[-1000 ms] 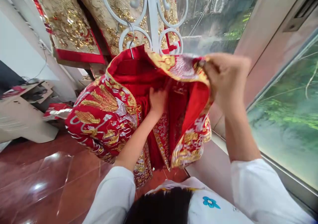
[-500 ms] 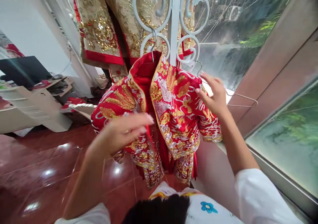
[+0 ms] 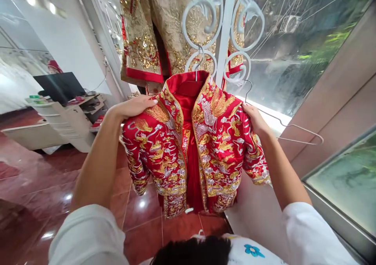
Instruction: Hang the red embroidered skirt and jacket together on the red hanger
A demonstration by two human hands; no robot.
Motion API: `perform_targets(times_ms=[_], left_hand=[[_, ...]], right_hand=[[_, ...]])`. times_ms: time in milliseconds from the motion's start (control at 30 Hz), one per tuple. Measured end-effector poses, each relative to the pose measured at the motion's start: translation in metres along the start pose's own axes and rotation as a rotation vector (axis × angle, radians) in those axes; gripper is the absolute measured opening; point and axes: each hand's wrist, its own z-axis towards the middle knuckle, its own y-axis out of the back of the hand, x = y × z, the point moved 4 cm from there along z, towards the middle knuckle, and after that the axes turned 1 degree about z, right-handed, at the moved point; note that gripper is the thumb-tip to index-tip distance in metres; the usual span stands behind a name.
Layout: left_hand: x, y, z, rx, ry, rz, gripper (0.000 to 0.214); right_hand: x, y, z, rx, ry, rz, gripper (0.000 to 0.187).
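A red jacket (image 3: 221, 139) with gold and silver embroidery hangs with its front parted from a metal-hooked hanger (image 3: 200, 59). At the jacket's left shoulder is my left hand (image 3: 133, 106), closed over the cloth with some fingers hidden. My right hand (image 3: 255, 118) grips the opposite shoulder near the sleeve top, and its fingertips are partly out of sight. Beneath the jacket's hem a matching embroidered red garment (image 3: 176, 204) shows.
Behind the jacket stands a white scrolled metal frame (image 3: 225, 34), with gold sequinned clothing (image 3: 143, 55) hanging there. A bare wire hanger (image 3: 305, 134) juts out at right by the window (image 3: 273, 69). A desk with a dark monitor (image 3: 60, 87) is at left.
My left hand has moved from the front opening up to the left shoulder and closed on it. My right hand has closed on the right shoulder. The jacket now hangs straighter and more spread.
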Motion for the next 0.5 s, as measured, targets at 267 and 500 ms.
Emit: perform_targets(times_ms=[267,500], left_hand=[[0.024,0.004,0.013,0.162,0.077,-0.209,0.06],[-0.043,0.005,-0.008,-0.176,-0.395,0.205,0.077]], right_hand=[[-0.005,0.007,0.001,-0.012,-0.026,-0.048,0.046],[0.014,0.002,0.001,-0.139,0.244,-0.287,0.038]])
